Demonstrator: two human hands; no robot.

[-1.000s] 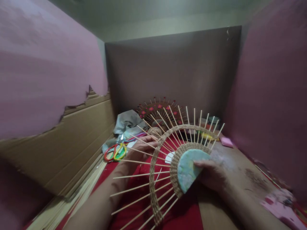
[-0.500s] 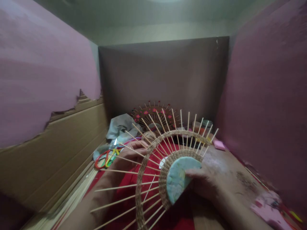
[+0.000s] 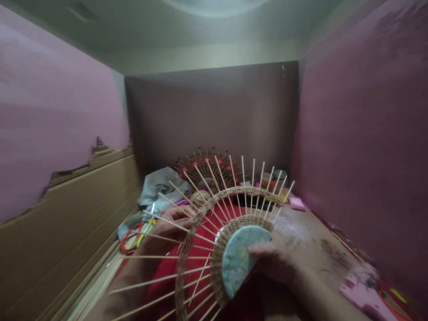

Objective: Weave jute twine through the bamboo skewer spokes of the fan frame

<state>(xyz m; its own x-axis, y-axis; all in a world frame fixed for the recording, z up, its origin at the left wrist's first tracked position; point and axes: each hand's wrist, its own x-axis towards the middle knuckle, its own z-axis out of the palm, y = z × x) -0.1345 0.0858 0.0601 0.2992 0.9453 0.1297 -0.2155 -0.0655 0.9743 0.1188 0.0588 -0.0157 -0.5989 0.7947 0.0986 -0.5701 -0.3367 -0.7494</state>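
Note:
A half-round fan frame point(image 3: 230, 232) of thin sticks is raised over red cloth, with a pale green floral semicircle point(image 3: 242, 256) at its base and two woven bands around it. My right hand point(image 3: 276, 256) is closed on that semicircle, its thumb flat across the front and the other fingers behind. My left hand point(image 3: 179, 218) is behind the sticks at the outer woven band point(image 3: 197, 218), its fingers bent together; what they hold is too small to make out. A ball of twine point(image 3: 200, 198) lies just beyond it.
Scissors with red and yellow handles point(image 3: 137, 236) and grey cloth point(image 3: 163, 185) are at the left. A decorated fan point(image 3: 210, 165) stands at the back. Jars point(image 3: 267, 178), a pink block point(image 3: 297, 203) and a pink item point(image 3: 363, 290) lie to the right.
The view has tilted up and turned slightly, shifting the scene left and down. Both hands remain at the fan frame, with little change in their hold.

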